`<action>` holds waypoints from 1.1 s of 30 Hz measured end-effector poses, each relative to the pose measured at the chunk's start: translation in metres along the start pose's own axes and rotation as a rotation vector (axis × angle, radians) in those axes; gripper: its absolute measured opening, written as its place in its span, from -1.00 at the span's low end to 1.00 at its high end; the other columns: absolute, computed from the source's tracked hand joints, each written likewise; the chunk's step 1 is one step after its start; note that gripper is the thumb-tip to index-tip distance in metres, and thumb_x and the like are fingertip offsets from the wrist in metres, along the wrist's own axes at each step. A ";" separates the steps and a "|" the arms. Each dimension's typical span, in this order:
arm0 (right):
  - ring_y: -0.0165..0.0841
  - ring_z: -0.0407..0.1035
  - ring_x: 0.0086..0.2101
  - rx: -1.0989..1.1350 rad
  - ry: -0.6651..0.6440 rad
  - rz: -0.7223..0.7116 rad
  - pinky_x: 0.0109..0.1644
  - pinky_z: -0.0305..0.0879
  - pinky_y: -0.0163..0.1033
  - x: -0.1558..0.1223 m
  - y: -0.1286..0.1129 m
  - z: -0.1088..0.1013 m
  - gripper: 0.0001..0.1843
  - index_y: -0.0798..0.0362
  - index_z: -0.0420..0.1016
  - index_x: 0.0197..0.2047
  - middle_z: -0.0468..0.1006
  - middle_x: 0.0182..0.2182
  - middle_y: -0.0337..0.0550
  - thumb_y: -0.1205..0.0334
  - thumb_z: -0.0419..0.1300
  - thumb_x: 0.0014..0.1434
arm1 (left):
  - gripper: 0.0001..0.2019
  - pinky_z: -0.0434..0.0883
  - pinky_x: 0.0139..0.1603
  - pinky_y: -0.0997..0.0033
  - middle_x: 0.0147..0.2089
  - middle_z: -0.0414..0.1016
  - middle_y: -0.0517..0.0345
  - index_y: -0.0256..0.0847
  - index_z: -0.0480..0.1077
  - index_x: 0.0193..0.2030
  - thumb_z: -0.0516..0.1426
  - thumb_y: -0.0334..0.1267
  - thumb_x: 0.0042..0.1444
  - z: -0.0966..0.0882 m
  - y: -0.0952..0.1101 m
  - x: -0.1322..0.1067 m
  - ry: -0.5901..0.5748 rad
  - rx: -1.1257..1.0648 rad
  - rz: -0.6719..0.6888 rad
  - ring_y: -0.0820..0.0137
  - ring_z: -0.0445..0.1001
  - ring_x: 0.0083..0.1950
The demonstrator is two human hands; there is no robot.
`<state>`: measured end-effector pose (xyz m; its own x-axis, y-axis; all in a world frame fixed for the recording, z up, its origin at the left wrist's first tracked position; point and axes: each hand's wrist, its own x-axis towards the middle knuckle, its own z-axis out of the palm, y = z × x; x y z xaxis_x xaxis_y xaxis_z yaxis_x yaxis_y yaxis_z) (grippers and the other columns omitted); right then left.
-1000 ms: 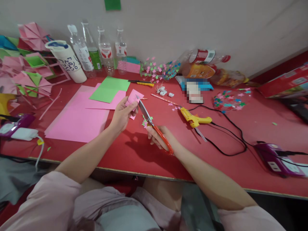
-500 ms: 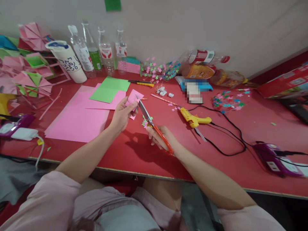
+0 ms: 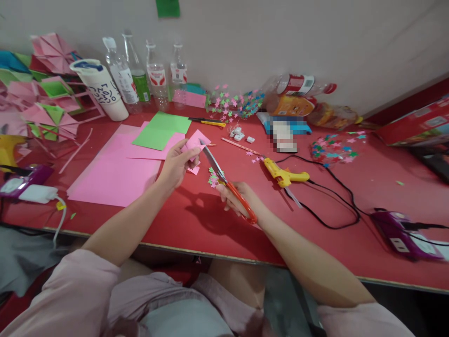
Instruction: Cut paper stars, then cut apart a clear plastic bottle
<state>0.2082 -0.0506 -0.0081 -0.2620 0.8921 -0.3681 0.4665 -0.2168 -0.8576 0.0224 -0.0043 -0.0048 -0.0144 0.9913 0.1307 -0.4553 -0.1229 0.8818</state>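
Note:
My left hand (image 3: 180, 161) pinches a small piece of pink paper (image 3: 198, 138) above the table. Scissors with orange handles (image 3: 242, 201) are in my right hand (image 3: 236, 199), their blades pointing up and left. The blade tips meet the pink paper near its middle; whether they cut into it cannot be told. Beneath the blades lies a little heap of green and pink paper stars (image 3: 213, 178). A pink scrap (image 3: 194, 169) sits just under my left hand. Large pink sheets (image 3: 112, 173) and a green sheet (image 3: 163, 131) lie to the left.
A yellow glue gun (image 3: 286, 175) with a black cord lies right of my hands, near a purple power strip (image 3: 403, 234). Behind are a utility knife (image 3: 210, 122), upright bottles (image 3: 157, 77), a white tumbler (image 3: 105, 93) and star-filled clear containers (image 3: 333, 147). Folded paper pieces (image 3: 52, 121) stand at left.
The scissors and my right hand have shifted slightly right. My left hand still grips the pink paper, which is tilted a little differently. The whole view has moved slightly.

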 end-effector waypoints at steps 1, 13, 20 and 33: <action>-0.50 0.16 -0.82 0.000 -0.004 0.005 -0.71 0.17 -0.38 0.000 0.000 0.000 -0.43 0.02 0.26 -0.62 0.14 -0.88 -0.41 -0.33 0.23 -0.03 | -0.81 0.14 -0.64 0.61 -0.66 0.30 0.39 -0.21 0.29 -0.46 0.26 -0.32 -0.12 0.000 0.001 0.000 -0.007 0.001 0.000 0.66 0.24 -0.66; -0.55 0.07 -0.83 0.078 0.001 -0.102 -0.58 0.30 -0.33 -0.007 -0.004 0.003 -0.44 0.01 0.25 -0.61 0.12 -0.89 -0.45 -0.32 0.19 0.00 | -0.82 0.19 -0.58 0.61 -0.64 0.30 0.31 -0.23 0.25 -0.55 0.21 -0.30 -0.10 0.001 0.007 -0.002 -0.031 -0.098 -0.121 0.65 0.26 -0.61; -0.55 0.06 -0.81 0.125 0.065 -0.130 -0.57 0.29 -0.34 -0.010 -0.004 0.007 -0.45 0.01 0.25 -0.57 0.14 -0.85 -0.47 -0.32 0.21 -0.02 | -0.75 0.27 -0.50 0.58 -0.57 0.37 0.24 -0.28 0.37 -0.50 0.26 -0.14 -0.09 0.006 -0.003 -0.009 -0.214 -0.068 -0.314 0.61 0.33 -0.54; -0.54 0.05 -0.81 0.083 0.080 -0.123 -0.54 0.30 -0.29 -0.011 -0.006 0.006 -0.43 0.00 0.24 -0.58 0.11 -0.85 -0.48 -0.36 0.21 -0.05 | -0.83 0.29 -0.51 0.59 -0.52 0.47 0.26 -0.22 0.39 -0.45 0.23 -0.18 0.02 -0.002 -0.002 0.001 0.128 0.119 0.161 0.65 0.32 -0.57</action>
<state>0.2032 -0.0612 -0.0016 -0.2429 0.9420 -0.2317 0.3627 -0.1334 -0.9223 0.0217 -0.0031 -0.0078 -0.1947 0.9554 0.2219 -0.3301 -0.2768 0.9024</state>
